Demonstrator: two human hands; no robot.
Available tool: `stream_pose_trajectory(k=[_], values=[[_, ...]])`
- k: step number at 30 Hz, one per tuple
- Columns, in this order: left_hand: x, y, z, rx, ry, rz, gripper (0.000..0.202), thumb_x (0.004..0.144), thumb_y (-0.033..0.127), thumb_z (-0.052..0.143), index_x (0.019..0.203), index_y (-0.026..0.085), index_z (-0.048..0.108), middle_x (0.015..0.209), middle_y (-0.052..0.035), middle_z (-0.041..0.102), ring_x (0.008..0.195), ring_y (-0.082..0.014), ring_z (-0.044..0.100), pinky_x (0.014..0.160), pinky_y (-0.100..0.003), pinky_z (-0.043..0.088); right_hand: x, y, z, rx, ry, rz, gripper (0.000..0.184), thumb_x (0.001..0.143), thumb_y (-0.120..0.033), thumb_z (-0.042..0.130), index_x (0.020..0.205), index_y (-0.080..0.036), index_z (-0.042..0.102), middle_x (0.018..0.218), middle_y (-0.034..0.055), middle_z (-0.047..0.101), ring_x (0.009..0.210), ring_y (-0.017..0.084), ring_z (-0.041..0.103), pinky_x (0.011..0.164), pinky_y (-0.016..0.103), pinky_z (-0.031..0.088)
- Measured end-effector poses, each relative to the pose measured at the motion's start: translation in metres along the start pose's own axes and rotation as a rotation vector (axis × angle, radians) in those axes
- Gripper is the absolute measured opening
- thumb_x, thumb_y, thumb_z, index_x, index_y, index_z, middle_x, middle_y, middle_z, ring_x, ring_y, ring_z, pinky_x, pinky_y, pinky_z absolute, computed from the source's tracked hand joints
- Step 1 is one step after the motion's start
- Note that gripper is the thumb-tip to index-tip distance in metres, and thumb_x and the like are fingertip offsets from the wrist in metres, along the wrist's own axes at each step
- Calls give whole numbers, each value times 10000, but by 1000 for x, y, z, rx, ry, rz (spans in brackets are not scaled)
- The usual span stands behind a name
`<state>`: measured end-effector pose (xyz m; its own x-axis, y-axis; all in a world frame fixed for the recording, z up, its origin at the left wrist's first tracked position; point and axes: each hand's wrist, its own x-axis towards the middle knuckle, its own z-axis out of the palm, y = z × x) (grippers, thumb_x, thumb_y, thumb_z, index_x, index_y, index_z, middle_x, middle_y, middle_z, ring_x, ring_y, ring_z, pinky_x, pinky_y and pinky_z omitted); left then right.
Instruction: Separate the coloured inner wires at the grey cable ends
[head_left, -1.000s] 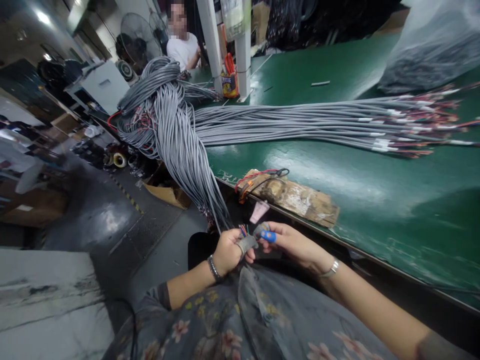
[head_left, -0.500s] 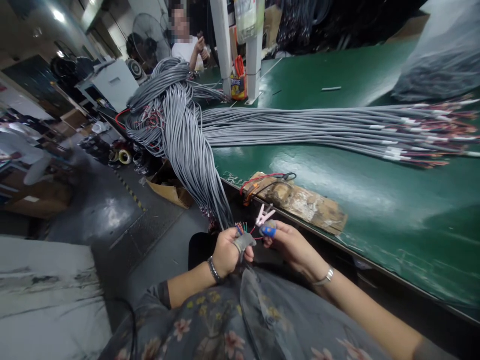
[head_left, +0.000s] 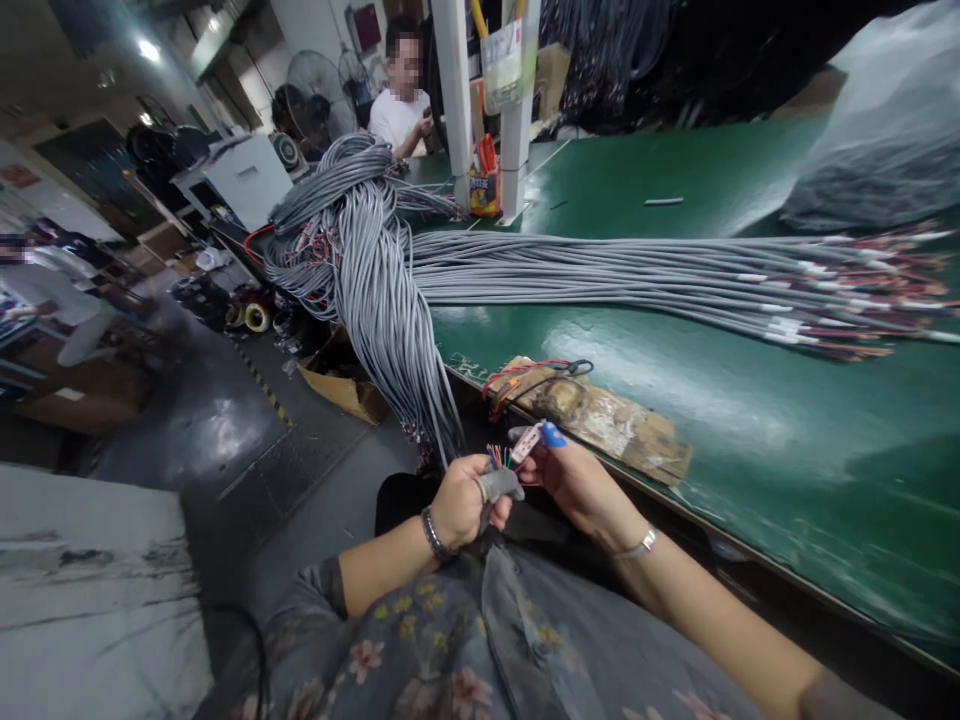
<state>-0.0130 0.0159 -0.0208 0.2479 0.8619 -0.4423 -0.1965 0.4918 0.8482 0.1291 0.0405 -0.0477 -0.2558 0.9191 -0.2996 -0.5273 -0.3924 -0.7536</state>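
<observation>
My left hand (head_left: 469, 505) is closed round the end of a grey cable, mostly hidden in the fist; its thin coloured wires (head_left: 499, 457) fan out above a grey-wrapped thumb. Close beside it, my right hand (head_left: 577, 485) grips a pale pink clip (head_left: 526, 444) like a clothespin, between the blue-covered thumb and the fingers. A red wire runs between the two hands; whether the clip's jaws touch it I cannot make out. Just left of my hands, a thick bundle of grey cables (head_left: 390, 290) hangs over the table edge.
On the green table (head_left: 750, 420), a worn wooden block (head_left: 615, 425) with red and black leads lies at the near edge. Long grey cables (head_left: 585, 270) stretch right to stripped ends. Beyond a white post (head_left: 514, 130) is a person (head_left: 397, 115). An open carton (head_left: 341, 380) stands on the floor.
The pink clip has turned in my right hand: its spread V shape earlier now shows as a narrow side, with the thumb on top. My left hand keeps its hold; the view has shifted slightly.
</observation>
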Motion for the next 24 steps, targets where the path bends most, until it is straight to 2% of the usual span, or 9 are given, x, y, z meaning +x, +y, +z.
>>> stream_pose_trajectory(k=[9, 13, 17, 21, 24], values=[[3, -5, -1, 37, 26, -12, 399, 524, 496, 735, 548, 146, 545, 355, 21, 487, 264, -66, 358, 312, -206, 217, -1, 2, 6, 31, 76, -81, 388, 642, -567, 742, 711, -189, 687, 610, -1, 618, 556, 120, 531, 555, 254, 465], [1, -4, 1, 48, 42, -16, 403, 505, 502, 731, 554, 144, 552, 351, 23, 484, 266, -63, 358, 311, -206, 228, -1, 2, 5, 46, 58, -30, 404, 651, -585, 724, 711, -188, 675, 603, 0, 617, 545, 120, 532, 541, 246, 468], [-5, -3, 0, 49, 57, -2, 419, 504, 528, 724, 559, 149, 555, 351, 26, 486, 271, -64, 367, 312, -203, 253, -4, -1, 5, 84, 13, 40, 476, 640, -667, 676, 697, -194, 671, 634, 20, 637, 551, 128, 548, 549, 253, 482], [-10, -3, -3, 43, 84, 75, 435, 525, 555, 721, 557, 154, 556, 361, 23, 497, 281, -67, 381, 318, -201, 276, -5, -3, 7, 117, -1, 54, 417, 673, -623, 681, 716, -208, 676, 654, 14, 638, 583, 133, 563, 555, 249, 485], [-10, -3, -2, 37, 123, 146, 446, 539, 571, 717, 565, 154, 562, 370, 23, 503, 293, -68, 398, 329, -200, 291, -5, -1, 7, 83, 46, -13, 364, 662, -553, 732, 754, -204, 684, 668, 4, 637, 585, 128, 544, 543, 243, 471]])
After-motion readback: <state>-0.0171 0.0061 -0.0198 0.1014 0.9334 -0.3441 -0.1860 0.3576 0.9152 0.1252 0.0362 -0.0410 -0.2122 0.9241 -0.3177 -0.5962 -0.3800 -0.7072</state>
